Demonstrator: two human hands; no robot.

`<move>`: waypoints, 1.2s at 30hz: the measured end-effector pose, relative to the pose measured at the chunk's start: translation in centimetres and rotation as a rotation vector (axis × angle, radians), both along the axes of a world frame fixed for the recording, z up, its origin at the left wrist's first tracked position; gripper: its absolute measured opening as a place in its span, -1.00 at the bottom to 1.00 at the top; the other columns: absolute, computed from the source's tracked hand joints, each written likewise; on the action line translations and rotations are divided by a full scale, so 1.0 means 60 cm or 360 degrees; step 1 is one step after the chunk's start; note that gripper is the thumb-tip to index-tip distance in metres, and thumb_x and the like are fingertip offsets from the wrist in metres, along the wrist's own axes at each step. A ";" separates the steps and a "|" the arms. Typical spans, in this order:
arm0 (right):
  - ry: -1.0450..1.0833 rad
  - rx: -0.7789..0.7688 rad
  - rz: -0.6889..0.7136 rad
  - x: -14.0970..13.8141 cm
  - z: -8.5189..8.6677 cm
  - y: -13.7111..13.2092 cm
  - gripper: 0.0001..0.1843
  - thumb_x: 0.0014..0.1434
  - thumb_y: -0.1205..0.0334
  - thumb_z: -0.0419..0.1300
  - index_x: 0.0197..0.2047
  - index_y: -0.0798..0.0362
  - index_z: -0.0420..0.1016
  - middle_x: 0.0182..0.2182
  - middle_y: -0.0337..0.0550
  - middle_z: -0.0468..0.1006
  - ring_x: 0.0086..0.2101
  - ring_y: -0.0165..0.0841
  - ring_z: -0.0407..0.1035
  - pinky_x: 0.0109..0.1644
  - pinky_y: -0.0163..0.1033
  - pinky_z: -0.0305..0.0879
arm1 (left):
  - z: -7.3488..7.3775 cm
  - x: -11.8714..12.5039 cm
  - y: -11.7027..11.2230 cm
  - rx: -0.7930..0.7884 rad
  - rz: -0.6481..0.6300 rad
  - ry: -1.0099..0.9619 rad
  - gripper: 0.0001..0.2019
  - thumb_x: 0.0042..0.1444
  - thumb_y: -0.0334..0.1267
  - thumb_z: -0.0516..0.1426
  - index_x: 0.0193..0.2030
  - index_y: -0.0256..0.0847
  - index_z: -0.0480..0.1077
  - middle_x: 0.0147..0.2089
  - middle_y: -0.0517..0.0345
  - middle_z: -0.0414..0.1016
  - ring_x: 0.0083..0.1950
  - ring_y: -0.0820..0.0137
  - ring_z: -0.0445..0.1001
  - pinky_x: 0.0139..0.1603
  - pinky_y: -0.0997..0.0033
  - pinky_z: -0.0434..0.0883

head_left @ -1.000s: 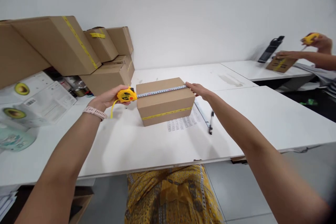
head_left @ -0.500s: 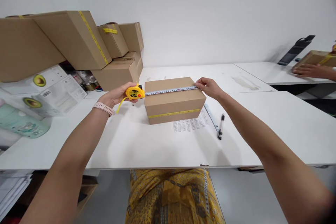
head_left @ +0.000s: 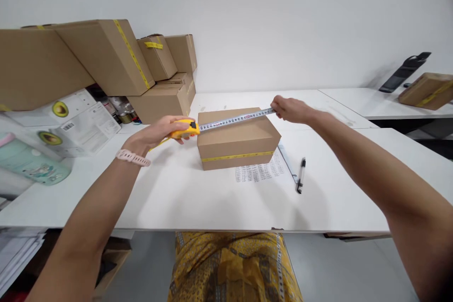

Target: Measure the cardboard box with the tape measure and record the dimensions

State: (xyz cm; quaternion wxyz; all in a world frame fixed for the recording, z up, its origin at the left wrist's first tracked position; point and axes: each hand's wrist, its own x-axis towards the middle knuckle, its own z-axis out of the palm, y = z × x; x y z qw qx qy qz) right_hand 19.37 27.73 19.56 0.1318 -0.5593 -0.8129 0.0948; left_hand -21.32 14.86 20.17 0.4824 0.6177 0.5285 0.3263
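My left hand (head_left: 164,131) is closed around the yellow case of a tape measure (head_left: 187,128), left of a brown cardboard box (head_left: 240,134). Its metal blade (head_left: 235,119) is drawn out and slants up to the right over the box top. My right hand (head_left: 290,109) pinches the blade's far end, raised beyond the box's right edge. A strip of yellow tape runs along the box's front side. Under the box's front right corner lies a printed sheet (head_left: 255,172), partly covered. A pen (head_left: 301,175) lies to the right of it.
Cardboard boxes (head_left: 102,56) are stacked at the left, beside white cartons with avocado pictures (head_left: 81,125). A mint-green bottle (head_left: 33,160) leans at the far left. On the right-hand table are a dark bottle (head_left: 405,73) and another taped box (head_left: 426,90).
My right hand has lifted the blade's end up and to the right, off the box top. My left hand has tilted the case. The other person's hand at the far right has left view.
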 end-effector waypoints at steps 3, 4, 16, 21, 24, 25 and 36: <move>0.0063 0.0227 0.0040 0.002 0.045 -0.018 -0.87 0.38 0.12 0.06 -0.22 -0.09 0.34 -0.46 -0.16 0.51 -0.41 -0.22 0.32 -0.19 -0.09 0.16 | -0.021 0.047 -0.086 -0.0322 -0.0372 -0.0135 -0.47 0.00 -0.06 0.40 0.13 -0.12 0.52 -0.03 -0.10 0.64 -0.22 0.16 0.65 -0.29 0.22 0.63; 0.0064 0.0242 0.0108 -0.004 0.054 -0.024 -0.85 0.37 0.10 0.08 -0.24 -0.09 0.35 -0.46 -0.17 0.50 -0.41 -0.24 0.31 -0.19 -0.10 0.15 | -0.038 0.073 -0.120 -0.0490 -0.0453 -0.0247 -0.45 -0.02 -0.08 0.42 0.13 -0.08 0.49 -0.06 -0.06 0.62 -0.25 0.17 0.66 -0.32 0.21 0.63; 0.1067 0.0073 0.0168 -0.141 -0.050 0.075 -0.59 0.41 -0.03 -0.07 0.00 0.04 0.45 0.02 0.07 0.60 0.01 -0.17 0.44 0.13 -0.06 0.31 | -0.140 0.332 -0.196 -0.0533 0.0158 -0.1390 -0.44 -0.08 0.26 0.35 -0.15 -0.15 0.41 -0.11 0.06 0.47 -0.32 0.26 0.62 -0.45 0.25 0.59; 0.0955 -0.0225 0.0286 -0.145 -0.082 0.085 -0.45 0.39 -0.20 -0.06 0.23 -0.11 0.44 0.26 -0.04 0.49 0.15 -0.10 0.40 0.28 0.08 0.27 | -0.119 0.324 -0.151 -0.0511 0.0237 -0.1336 -0.42 -0.12 0.24 0.37 -0.15 -0.16 0.40 -0.17 0.11 0.47 -0.34 0.27 0.62 -0.44 0.25 0.59; 0.0880 -0.0198 0.0357 -0.148 -0.084 0.081 -0.46 0.36 -0.23 0.01 0.20 -0.14 0.50 0.28 -0.10 0.49 0.20 -0.05 0.37 0.34 0.12 0.21 | -0.114 0.324 -0.134 -0.0519 0.0215 -0.1340 -0.41 -0.12 0.26 0.37 -0.16 -0.18 0.41 -0.19 0.11 0.48 -0.35 0.28 0.62 -0.46 0.28 0.59; 0.0851 -0.0197 0.0362 -0.149 -0.084 0.080 -0.47 0.36 -0.23 0.03 0.18 -0.14 0.52 0.27 -0.10 0.50 0.21 -0.04 0.36 0.35 0.14 0.19 | -0.113 0.325 -0.131 -0.0521 0.0216 -0.1340 -0.41 -0.12 0.26 0.37 -0.17 -0.18 0.41 -0.19 0.11 0.48 -0.36 0.28 0.62 -0.46 0.29 0.58; 0.0518 -0.0123 0.0472 -0.167 -0.083 0.071 -0.53 0.34 -0.13 0.08 0.13 -0.11 0.60 0.15 -0.07 0.60 0.15 0.02 0.42 0.34 0.21 0.18 | -0.120 0.355 -0.176 -0.0563 0.0280 -0.1342 -0.39 -0.12 0.28 0.37 -0.15 -0.12 0.32 -0.23 0.19 0.37 -0.31 0.27 0.60 -0.51 0.33 0.56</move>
